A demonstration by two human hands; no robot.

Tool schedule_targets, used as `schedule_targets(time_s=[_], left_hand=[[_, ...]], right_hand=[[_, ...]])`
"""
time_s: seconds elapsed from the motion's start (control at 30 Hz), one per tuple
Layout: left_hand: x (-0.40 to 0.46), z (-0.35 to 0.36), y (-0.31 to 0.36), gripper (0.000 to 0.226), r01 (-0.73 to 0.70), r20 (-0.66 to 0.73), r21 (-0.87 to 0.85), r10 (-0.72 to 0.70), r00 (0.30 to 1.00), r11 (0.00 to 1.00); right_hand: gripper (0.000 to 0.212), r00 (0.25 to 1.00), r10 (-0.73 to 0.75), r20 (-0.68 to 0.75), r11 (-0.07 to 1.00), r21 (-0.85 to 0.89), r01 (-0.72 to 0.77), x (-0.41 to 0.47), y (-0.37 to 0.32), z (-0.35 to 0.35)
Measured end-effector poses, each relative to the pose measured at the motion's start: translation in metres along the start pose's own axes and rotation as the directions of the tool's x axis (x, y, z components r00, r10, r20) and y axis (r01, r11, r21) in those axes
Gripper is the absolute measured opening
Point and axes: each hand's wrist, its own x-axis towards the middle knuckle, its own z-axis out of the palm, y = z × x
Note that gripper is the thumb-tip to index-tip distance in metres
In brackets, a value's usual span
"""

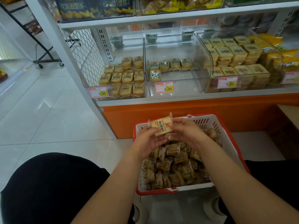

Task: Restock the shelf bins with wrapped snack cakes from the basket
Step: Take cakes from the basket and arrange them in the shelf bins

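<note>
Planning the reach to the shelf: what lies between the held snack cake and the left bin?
In the head view, between the snack cake and the left bin lie only the basket's far rim and the orange shelf base.

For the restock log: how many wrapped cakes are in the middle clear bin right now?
5 visible in the middle bin: four in a row at the back, one in front at the left. Glare may hide more.

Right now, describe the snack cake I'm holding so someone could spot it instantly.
Find the red-rimmed white basket on the floor below the orange shelf base. Above its far end, left hand and right hand pinch one cake. It's pale yellow with a printed label, unlike the darker brown cakes below.
</note>
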Motion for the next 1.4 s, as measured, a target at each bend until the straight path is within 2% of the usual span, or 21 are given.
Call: schedule_targets(time_s=[0.03, 0.07, 0.1, 0.13, 0.2, 0.27, 0.33, 0.37, 0.43, 0.5, 0.53, 0.6, 0.67, 0.77, 0.83, 0.87, 0.97, 1.03, 1.13, 1.23, 1.4], left_hand=[[-0.001, 0.002, 0.006, 0.040, -0.025, -0.022, 0.169, 0.029, 0.999, 0.985], [-0.002, 0.003, 0.014, 0.046, -0.072, -0.049, 0.414, 0.102, 0.994, 0.907], [-0.003, 0.003, 0.023, 0.058, -0.132, -0.043, 0.634, 0.205, 0.978, 0.762], [-0.005, 0.003, 0.035, 0.075, -0.192, 0.000, 0.773, 0.304, 0.953, 0.604], [-0.012, 0.008, 0.061, 0.101, -0.287, 0.135, 0.871, 0.365, 0.921, 0.400], [-0.020, 0.013, 0.082, 0.103, -0.327, 0.258, 0.925, 0.314, 0.914, 0.193], [-0.027, 0.014, 0.102, 0.098, -0.324, 0.313, 0.946, 0.305, 0.900, -0.016], [-0.030, 0.013, 0.113, 0.096, -0.324, 0.332, 0.943, 0.323, 0.886, -0.079], [-0.033, 0.008, 0.133, 0.092, -0.318, 0.350, 0.937, 0.378, 0.857, -0.146], [-0.032, -0.001, 0.154, 0.085, -0.331, 0.368, 0.930, 0.439, 0.819, -0.162], [-0.030, -0.007, 0.163, 0.081, -0.344, 0.366, 0.929, 0.466, 0.805, -0.137], [-0.021, -0.022, 0.178, 0.073, -0.378, 0.320, 0.926, 0.512, 0.797, 0.009], [-0.009, -0.036, 0.188, 0.066, -0.409, 0.250, 0.898, 0.577, 0.778, 0.161], [0.015, -0.046, 0.207, 0.058, -0.366, 0.118, 0.896, 0.663, 0.740, 0.250], [0.036, -0.054, 0.223, 0.056, -0.299, 0.040, 0.916, 0.682, 0.730, 0.267], [0.048, -0.058, 0.232, 0.056, -0.271, 0.003, 0.921, 0.691, 0.723, 0.280], [0.087, -0.072, 0.256, 0.056, -0.189, -0.083, 0.938, 0.719, 0.690, 0.290], [0.112, -0.081, 0.267, 0.055, -0.093, -0.117, 0.967, 0.736, 0.666, 0.237], [0.148, -0.095, 0.281, 0.058, 0.017, -0.147, 0.984, 0.744, 0.651, 0.180], [0.176, -0.106, 0.289, 0.055, 0.094, -0.202, 0.978, 0.736, 0.646, 0.186], [0.205, -0.119, 0.287, 0.052, 0.053, -0.188, 0.975, 0.679, 0.710, 0.214]], right_hand=[[0.029, 0.997, -0.047, -0.055, 0.999, -0.027, 0.046, 0.001, -0.004, 0.001], [0.027, 0.990, -0.099, -0.101, 0.992, -0.086, 0.090, 0.001, -0.010, 0.001], [0.025, 0.980, -0.150, -0.127, 0.981, -0.143, 0.132, 0.001, -0.016, 0.001], [0.024, 0.971, -0.198, -0.133, 0.969, -0.174, 0.174, 0.001, -0.022, 0.002], [0.023, 0.954, -0.275, -0.122, 0.950, -0.190, 0.249, 0.001, -0.035, 0.009], [0.023, 0.944, -0.313, -0.103, 0.938, -0.189, 0.290, 0.003, -0.049, 0.022], [0.024, 0.943, -0.316, -0.102, 0.944, -0.132, 0.302, 0.008, -0.064, 0.036], [0.022, 0.943, -0.316, -0.106, 0.946, -0.111, 0.304, 0.012, -0.072, 0.042], [0.017, 0.938, -0.328, -0.111, 0.943, -0.101, 0.318, 0.021, -0.088, 0.054], [0.016, 0.926, -0.359, -0.115, 0.931, -0.110, 0.347, 0.031, -0.105, 0.067], [0.017, 0.918, -0.381, -0.108, 0.920, -0.146, 0.365, 0.036, -0.113, 0.074], [0.015, 0.890, -0.450, -0.070, 0.867, -0.272, 0.417, 0.046, -0.128, 0.084], [0.012, 0.829, -0.558, -0.045, 0.767, -0.409, 0.494, 0.059, -0.140, 0.091], [0.024, 0.686, -0.728, -0.010, 0.517, -0.665, 0.540, 0.089, -0.153, 0.092], [0.037, 0.636, -0.764, 0.108, 0.318, -0.795, 0.517, 0.114, -0.154, 0.089], [0.043, 0.638, -0.753, 0.161, 0.264, -0.815, 0.516, 0.125, -0.151, 0.089], [0.047, 0.687, -0.699, 0.199, 0.197, -0.870, 0.452, 0.142, -0.135, 0.090], [0.042, 0.655, -0.733, 0.180, 0.112, -0.919, 0.378, 0.147, -0.124, 0.090], [0.036, 0.598, -0.781, 0.182, 0.050, -0.935, 0.351, 0.149, -0.119, 0.091], [0.032, 0.549, -0.810, 0.207, -0.007, -0.939, 0.344, 0.151, -0.115, 0.091], [0.029, 0.501, -0.840, 0.211, -0.024, -0.935, 0.353, 0.152, -0.110, 0.090]])
